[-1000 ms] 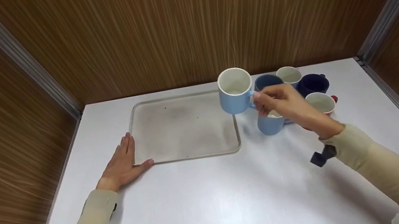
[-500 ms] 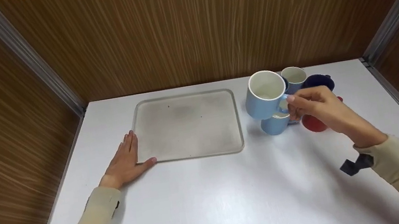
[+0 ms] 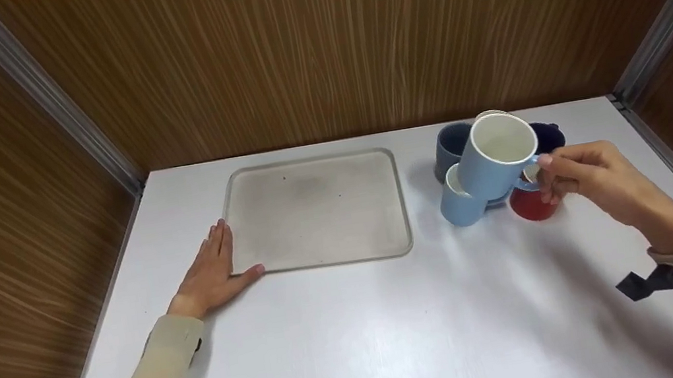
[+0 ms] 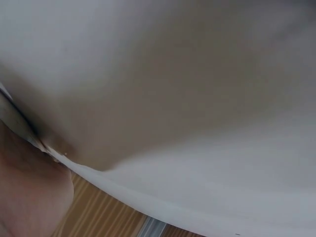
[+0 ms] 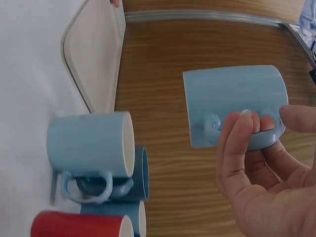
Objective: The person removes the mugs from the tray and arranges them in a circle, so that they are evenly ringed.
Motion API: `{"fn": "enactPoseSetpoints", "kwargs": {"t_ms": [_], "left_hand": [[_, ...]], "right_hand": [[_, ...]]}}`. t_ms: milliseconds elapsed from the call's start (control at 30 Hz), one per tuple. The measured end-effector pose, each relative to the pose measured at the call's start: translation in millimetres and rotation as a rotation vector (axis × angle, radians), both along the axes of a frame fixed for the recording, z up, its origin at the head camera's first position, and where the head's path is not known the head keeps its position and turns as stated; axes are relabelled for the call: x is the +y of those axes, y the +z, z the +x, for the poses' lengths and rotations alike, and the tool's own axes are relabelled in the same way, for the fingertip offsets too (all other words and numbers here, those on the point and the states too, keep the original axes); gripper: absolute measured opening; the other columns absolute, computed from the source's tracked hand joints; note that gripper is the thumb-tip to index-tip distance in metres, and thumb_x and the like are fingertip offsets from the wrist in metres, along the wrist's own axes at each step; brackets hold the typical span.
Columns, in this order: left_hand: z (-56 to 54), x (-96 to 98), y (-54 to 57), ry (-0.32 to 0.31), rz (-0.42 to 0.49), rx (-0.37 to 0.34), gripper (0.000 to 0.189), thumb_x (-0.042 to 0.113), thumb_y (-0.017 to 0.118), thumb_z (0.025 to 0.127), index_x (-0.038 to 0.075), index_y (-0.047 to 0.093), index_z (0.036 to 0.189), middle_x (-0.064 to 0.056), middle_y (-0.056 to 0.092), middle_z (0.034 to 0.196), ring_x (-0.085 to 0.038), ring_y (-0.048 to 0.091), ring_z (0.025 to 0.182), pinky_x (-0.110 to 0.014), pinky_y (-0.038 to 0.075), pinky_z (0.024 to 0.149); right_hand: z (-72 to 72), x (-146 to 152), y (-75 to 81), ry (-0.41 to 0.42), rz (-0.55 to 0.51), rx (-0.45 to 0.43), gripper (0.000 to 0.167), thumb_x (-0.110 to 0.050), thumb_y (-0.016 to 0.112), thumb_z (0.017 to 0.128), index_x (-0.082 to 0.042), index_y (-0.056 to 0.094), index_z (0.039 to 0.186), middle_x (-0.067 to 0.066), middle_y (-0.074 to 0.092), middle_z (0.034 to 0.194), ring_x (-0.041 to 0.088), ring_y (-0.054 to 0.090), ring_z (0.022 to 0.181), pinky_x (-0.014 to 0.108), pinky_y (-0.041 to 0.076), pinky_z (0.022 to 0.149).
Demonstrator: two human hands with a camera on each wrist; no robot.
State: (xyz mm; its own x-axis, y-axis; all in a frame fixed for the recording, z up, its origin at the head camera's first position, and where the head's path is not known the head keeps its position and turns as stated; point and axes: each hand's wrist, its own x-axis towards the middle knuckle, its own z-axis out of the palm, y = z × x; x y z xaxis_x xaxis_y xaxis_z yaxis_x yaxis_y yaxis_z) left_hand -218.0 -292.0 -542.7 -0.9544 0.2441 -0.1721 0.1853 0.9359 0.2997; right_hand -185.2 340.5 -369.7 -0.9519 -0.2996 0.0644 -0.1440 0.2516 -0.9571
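Observation:
A light blue mug (image 3: 494, 152) with a white inside hangs in the air above the other mugs, slightly tilted. By its handle my right hand (image 3: 610, 188) grips it; in the right wrist view the fingers (image 5: 234, 148) curl through the handle. Flat beside the lower left corner of a grey tray (image 3: 316, 212) lies my left hand (image 3: 210, 278), fingers straight, the thumb along the tray's front edge. The left wrist view shows mostly table and part of the hand.
Below the raised mug stand another light blue mug (image 3: 460, 204), a red mug (image 3: 532, 204), a grey-blue mug (image 3: 451, 145) and a dark blue mug (image 3: 547, 136). Another mug behind is mostly hidden. Wood-pattern panels (image 3: 309, 53) enclose the white table (image 3: 345, 334).
My right hand has carried the light blue mug to the right, from near the tray's right edge to over the group of mugs. The left hand keeps its place at the tray.

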Motion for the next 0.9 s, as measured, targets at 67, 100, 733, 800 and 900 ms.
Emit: {"fn": "enactPoseSetpoints", "kwargs": {"t_ms": [67,100,733,800,900], "left_hand": [[0.5,0.5,0.9,0.000,0.002,0.004,0.126,0.088,0.044,0.094,-0.001,-0.005,0.170,-0.017,-0.009,0.180,-0.036,-0.005,0.168,-0.052,0.006,0.137],[0.7,0.9,1.8,-0.001,0.003,0.007,0.126,0.087,0.045,0.095,-0.001,-0.004,0.169,-0.018,-0.008,0.180,-0.036,-0.005,0.168,-0.052,0.007,0.137],[3.5,1.2,4.3,0.000,-0.006,0.010,0.126,0.088,0.044,0.094,-0.001,-0.004,0.170,-0.017,-0.008,0.180,-0.036,-0.005,0.168,-0.052,0.007,0.137],[3.8,2.2,4.7,-0.001,-0.002,0.014,0.126,0.088,0.044,0.094,-0.001,-0.003,0.170,-0.018,-0.007,0.180,-0.036,-0.004,0.168,-0.052,0.007,0.137],[4.4,3.7,5.2,0.000,0.005,0.011,0.127,0.088,0.045,0.093,-0.001,-0.002,0.170,-0.018,-0.007,0.180,-0.036,-0.003,0.168,-0.052,0.008,0.137]], "right_hand": [[0.7,8.3,-1.1,0.006,-0.049,-0.012,0.033,-0.007,0.053,0.112,0.015,0.066,0.091,0.007,0.068,0.081,0.020,0.069,0.073,0.026,0.061,0.069],[1.1,12.4,-1.7,0.007,-0.078,-0.020,0.033,-0.006,0.053,0.112,0.015,0.065,0.090,0.007,0.068,0.080,0.020,0.069,0.072,0.026,0.061,0.068],[12.5,62.1,-38.1,0.061,-0.134,-0.082,0.035,0.005,0.046,0.110,0.014,0.063,0.080,0.010,0.069,0.075,0.019,0.070,0.071,0.027,0.061,0.067],[15.1,63.8,-43.3,0.065,-0.129,-0.096,0.035,0.005,0.046,0.110,0.014,0.062,0.080,0.009,0.069,0.075,0.019,0.071,0.071,0.027,0.061,0.067],[19.2,65.8,-51.2,0.066,-0.111,-0.118,0.035,0.004,0.047,0.110,0.013,0.061,0.079,0.008,0.069,0.076,0.018,0.071,0.072,0.027,0.061,0.068]]}}
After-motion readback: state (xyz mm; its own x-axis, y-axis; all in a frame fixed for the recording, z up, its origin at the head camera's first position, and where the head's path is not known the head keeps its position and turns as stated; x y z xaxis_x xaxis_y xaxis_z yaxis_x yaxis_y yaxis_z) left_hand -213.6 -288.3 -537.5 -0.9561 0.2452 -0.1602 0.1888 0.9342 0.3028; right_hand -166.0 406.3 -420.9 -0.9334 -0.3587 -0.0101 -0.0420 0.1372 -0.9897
